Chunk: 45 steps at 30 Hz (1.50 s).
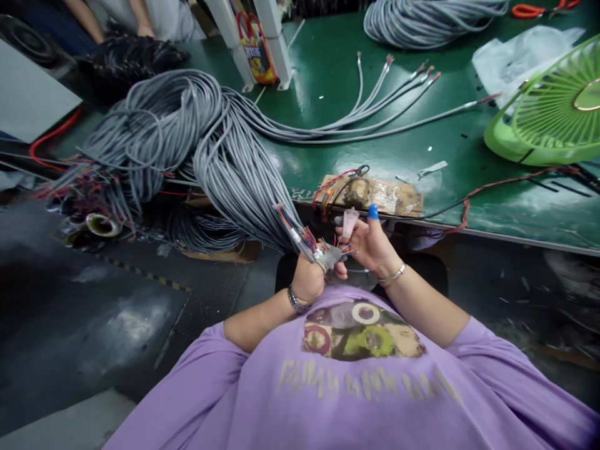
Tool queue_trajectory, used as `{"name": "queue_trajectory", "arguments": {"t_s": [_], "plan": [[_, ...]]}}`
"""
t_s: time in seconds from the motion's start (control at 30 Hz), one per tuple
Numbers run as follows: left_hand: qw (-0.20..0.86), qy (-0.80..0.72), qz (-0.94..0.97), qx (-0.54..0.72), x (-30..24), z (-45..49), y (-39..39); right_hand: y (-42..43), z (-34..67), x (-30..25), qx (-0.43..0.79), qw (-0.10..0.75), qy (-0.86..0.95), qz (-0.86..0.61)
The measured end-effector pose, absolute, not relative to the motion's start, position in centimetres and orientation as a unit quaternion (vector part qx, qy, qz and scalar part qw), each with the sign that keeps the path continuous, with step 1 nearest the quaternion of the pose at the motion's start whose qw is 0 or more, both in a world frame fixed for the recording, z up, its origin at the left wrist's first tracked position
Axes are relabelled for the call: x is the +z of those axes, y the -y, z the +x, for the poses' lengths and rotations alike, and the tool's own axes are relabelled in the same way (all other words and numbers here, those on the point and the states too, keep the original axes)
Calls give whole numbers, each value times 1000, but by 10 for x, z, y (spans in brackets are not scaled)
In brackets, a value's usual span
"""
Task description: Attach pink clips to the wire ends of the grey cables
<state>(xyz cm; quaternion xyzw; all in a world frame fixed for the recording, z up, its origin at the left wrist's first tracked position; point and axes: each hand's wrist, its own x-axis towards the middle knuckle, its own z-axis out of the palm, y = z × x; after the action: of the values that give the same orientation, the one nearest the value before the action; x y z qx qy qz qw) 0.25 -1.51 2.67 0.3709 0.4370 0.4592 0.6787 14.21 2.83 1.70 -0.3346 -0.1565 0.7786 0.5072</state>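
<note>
My left hand point(308, 279), with a watch at the wrist, is closed around the stripped end of a grey cable point(296, 236). Thin coloured wires point(310, 239) fan out above its fist, and a grey covering point(330, 257) wraps its thumb or finger. Just to the right, my right hand point(372, 247) has its thumb raised apart from the fingers, with a blue cover point(373, 211) on the tip. A pale pinkish cover point(349, 223) sits on another of its fingers. Wire tips reach toward its palm; no grip on them shows.
A large heap of grey cables point(234, 150) hangs over the green table point(323, 75)'s edge at left. Ahead lie a taped cardboard piece point(384, 195) and stripped cable ends point(389, 62). A green fan point(553, 106) stands right. Another person's arms point(140, 19) are at upper left.
</note>
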Motion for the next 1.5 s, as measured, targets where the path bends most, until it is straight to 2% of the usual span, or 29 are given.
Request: {"name": "queue_trajectory", "arguments": {"t_s": [0.33, 0.57, 0.63, 0.8, 1.1, 1.37, 1.5], "plan": [[668, -450, 344, 483, 32, 13, 8, -30, 140, 4, 724, 565, 211, -335], [658, -458, 347, 486, 30, 17, 6, -32, 135, 3, 828, 447, 206, -268], [658, -459, 348, 485, 26, 17, 7, -34, 133, 2, 828, 456, 192, -262], [657, -454, 362, 480, 17, 14, 8, -38, 130, -3, 783, 540, 153, -270], [658, -452, 367, 478, 16, 8, 14, -32, 129, -3, 752, 577, 105, -301], [644, -440, 371, 504, 17, 2, 17, -27, 138, 11, 771, 518, 163, -332], [639, -455, 359, 506, 20, 8, 14, -27, 139, 12, 749, 528, 173, -361]]}}
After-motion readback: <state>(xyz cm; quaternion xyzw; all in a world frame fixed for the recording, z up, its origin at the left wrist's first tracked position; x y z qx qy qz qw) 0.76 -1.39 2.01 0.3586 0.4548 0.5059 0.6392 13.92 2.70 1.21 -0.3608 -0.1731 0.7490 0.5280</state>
